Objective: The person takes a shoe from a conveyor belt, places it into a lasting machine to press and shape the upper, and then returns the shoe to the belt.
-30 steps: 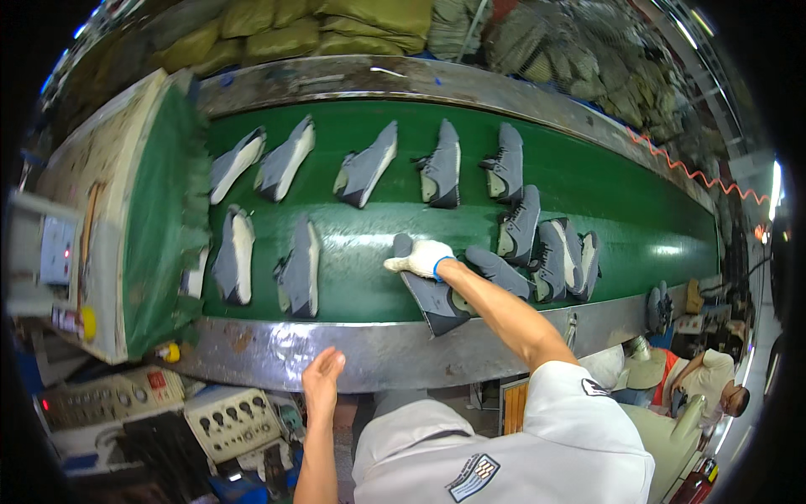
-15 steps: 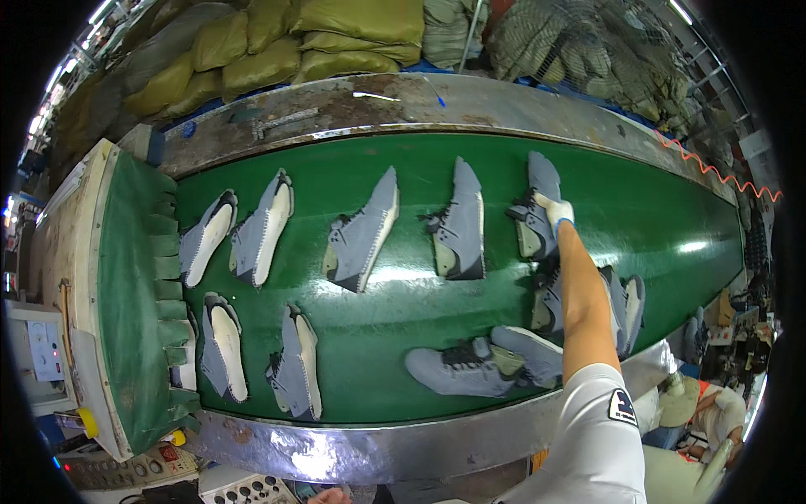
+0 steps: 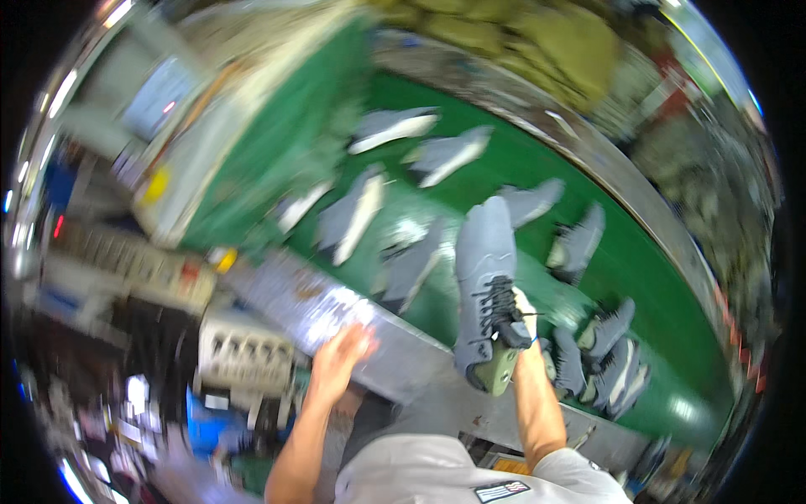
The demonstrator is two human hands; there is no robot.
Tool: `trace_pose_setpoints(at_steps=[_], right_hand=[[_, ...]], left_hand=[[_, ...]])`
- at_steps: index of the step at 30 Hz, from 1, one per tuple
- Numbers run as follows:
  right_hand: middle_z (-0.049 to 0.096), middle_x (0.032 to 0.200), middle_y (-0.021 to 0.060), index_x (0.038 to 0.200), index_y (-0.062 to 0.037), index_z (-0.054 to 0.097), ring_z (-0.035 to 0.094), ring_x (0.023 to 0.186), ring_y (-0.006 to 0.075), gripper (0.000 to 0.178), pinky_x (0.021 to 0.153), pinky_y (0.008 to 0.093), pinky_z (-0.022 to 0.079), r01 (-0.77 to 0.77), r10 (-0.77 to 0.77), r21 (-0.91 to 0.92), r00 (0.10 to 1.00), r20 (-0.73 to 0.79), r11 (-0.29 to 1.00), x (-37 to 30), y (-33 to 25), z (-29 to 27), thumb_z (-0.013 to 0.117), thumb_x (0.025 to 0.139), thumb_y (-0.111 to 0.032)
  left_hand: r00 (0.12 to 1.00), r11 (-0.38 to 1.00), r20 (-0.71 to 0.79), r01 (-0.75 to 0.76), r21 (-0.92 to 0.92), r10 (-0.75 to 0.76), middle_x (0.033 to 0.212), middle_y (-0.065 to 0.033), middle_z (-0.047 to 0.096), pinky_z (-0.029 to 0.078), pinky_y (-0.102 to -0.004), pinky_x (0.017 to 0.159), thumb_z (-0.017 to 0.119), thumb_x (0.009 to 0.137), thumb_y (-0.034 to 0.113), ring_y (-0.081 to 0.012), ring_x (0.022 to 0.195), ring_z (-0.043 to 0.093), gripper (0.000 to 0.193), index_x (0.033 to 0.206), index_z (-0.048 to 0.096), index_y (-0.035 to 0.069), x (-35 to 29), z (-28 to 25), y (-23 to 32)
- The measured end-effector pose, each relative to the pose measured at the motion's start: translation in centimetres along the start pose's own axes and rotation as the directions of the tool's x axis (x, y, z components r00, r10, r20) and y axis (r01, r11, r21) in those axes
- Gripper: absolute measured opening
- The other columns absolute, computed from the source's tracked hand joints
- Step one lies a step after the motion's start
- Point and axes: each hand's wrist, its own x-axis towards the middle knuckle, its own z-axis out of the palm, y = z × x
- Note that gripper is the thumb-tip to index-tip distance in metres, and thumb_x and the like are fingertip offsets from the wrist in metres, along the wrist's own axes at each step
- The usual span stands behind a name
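My right hand (image 3: 525,312), in a pale glove, grips a grey shoe (image 3: 485,252) at its collar and holds it above the metal edge of the belt. The shoe has black laces, its toe points away from me, and an olive-green part with holes shows at its heel end. The shoe itself hides some of my right fingers. My left hand (image 3: 342,346) is bare and slightly blurred over the metal rim (image 3: 369,353), its fingers loosely apart with nothing visible in them. Nearest to it on the belt lies a blurred grey shoe (image 3: 411,267).
A green conveyor belt (image 3: 453,189) carries several grey shoes, some with pale soles facing up; a cluster of shoes (image 3: 617,374) lies at the right. At the left stands a machine with a green flap curtain (image 3: 277,160). Control panels (image 3: 243,349) sit below it; olive sacks (image 3: 554,50) line the far side.
My view has turned and shifted left. My right hand, earlier on a shoe lying on the belt, now holds a shoe up nearer to me. My left hand has come further into view.
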Motion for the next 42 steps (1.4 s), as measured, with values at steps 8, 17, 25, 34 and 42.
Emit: trace_pose_setpoints(at_steps=[8,17,25,34,42], right_hand=[[0.067,0.118,0.0146,0.141,0.0013,0.049,0.068,0.097,0.0228,0.042,0.089,0.0341,0.057,-0.603,0.394,0.194,0.698,0.598,0.774,-2.1,18.0,34.8,0.045,0.107,-0.022],[0.063,0.126,0.0074,0.147,0.0018,0.045,0.061,0.106,0.0138,0.056,0.091,0.0276,0.050,-0.194,0.426,-0.386,0.552,0.717,0.902,-14.5,22.9,61.8,0.062,0.097,-0.014],[0.060,0.131,0.0065,0.145,0.0007,0.050,0.057,0.113,0.0129,0.053,0.099,0.0268,0.045,-0.060,0.296,-0.316,0.546,0.784,0.947,-17.4,29.1,72.8,0.064,0.096,-0.014],[0.064,0.127,0.0071,0.140,0.0017,0.055,0.058,0.112,0.0140,0.049,0.099,0.0279,0.046,-0.135,0.216,-0.169,0.607,0.764,0.976,-16.6,35.9,77.2,0.067,0.095,-0.015],[0.070,0.111,0.0079,0.129,0.0048,0.064,0.063,0.094,0.0124,0.040,0.085,0.0256,0.051,-0.087,0.285,-0.301,0.634,0.719,0.950,-14.3,36.3,76.4,0.067,0.094,-0.014]], left_hand=[[0.885,0.908,-0.452,-0.277,-0.313,0.114,0.099,-0.0126,0.071,0.059,-0.0347,0.076,0.065,0.096,0.013,-0.0216,0.085,0.070,0.030,0.114,0.066,-0.011,-17.6,-23.2,-0.4],[0.307,0.781,-0.926,-0.513,-0.356,-0.220,0.094,-0.0131,0.073,0.061,-0.0320,0.067,0.073,0.087,0.002,-0.0211,0.075,0.071,0.026,0.111,0.069,-0.008,-34.3,-36.9,-8.8],[0.054,0.684,-0.983,-0.711,-0.163,-0.178,0.110,-0.0191,0.071,0.061,-0.0321,0.076,0.063,0.083,-0.009,-0.0223,0.084,0.071,0.035,0.119,0.065,-0.011,-38.1,-45.3,-11.1],[0.148,0.613,-0.972,-0.756,-0.230,-0.182,0.099,-0.0096,0.071,0.050,-0.0232,0.067,0.061,0.091,-0.002,-0.0115,0.074,0.060,0.035,0.126,0.061,-0.009,-36.8,-49.3,-14.3],[0.551,0.347,-0.809,-0.733,-0.586,-0.204,0.111,-0.0090,0.070,0.054,-0.0379,0.090,0.044,0.102,0.059,-0.0216,0.098,0.067,0.057,0.123,0.063,0.009,-34.5,-45.2,-14.1]])
